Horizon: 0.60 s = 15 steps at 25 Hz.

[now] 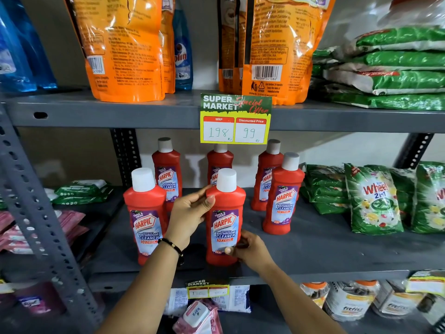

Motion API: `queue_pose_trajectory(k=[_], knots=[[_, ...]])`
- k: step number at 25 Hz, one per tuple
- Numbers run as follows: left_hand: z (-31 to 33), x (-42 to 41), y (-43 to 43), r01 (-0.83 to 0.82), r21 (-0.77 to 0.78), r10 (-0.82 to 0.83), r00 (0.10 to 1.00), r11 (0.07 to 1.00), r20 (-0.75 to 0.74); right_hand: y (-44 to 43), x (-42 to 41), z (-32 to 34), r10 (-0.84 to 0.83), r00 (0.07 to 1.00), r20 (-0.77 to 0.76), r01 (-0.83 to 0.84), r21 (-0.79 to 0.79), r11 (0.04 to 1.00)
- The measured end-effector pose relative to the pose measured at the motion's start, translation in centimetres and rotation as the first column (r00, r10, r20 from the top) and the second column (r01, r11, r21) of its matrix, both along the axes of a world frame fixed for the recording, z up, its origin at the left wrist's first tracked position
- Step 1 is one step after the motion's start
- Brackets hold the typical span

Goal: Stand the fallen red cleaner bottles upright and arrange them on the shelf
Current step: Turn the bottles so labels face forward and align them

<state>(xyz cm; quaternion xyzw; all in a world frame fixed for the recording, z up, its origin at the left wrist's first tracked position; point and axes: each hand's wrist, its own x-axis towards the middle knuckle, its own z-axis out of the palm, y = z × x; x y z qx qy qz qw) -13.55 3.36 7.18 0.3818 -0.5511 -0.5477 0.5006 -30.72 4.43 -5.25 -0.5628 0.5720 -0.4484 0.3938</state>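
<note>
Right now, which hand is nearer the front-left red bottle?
Left. The left hand grips the middle front bottle on the side facing the front-left bottle; the right hand is on the far side.

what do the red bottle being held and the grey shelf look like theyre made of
The red cleaner bottle with a white cap: apparently smooth, slightly glossy moulded plastic, going by its soft sheen, with a glossy printed label. The grey shelf: likely matt painted metal, judging by its thin folded edge and perforated uprights.

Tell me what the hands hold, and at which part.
Both hold the front middle bottle: left hand at its shoulder, right hand at its lower side.
</note>
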Motion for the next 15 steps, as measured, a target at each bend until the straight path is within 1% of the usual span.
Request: queue_pose_trajectory(k=[6,15], knots=[[0.24,-0.03,0.12,0.004,0.014,-0.003,1.000,1.000,-0.011,0.05,0.06,0.14,-0.022,0.999,-0.044,0.021,-0.001,1.000],[-0.22,0.18,-0.30,0.016,-0.018,-0.016,1.000,1.000,-0.002,0.53,0.26,0.55,-0.033,0.999,-0.025,0.033,0.006,0.999]])
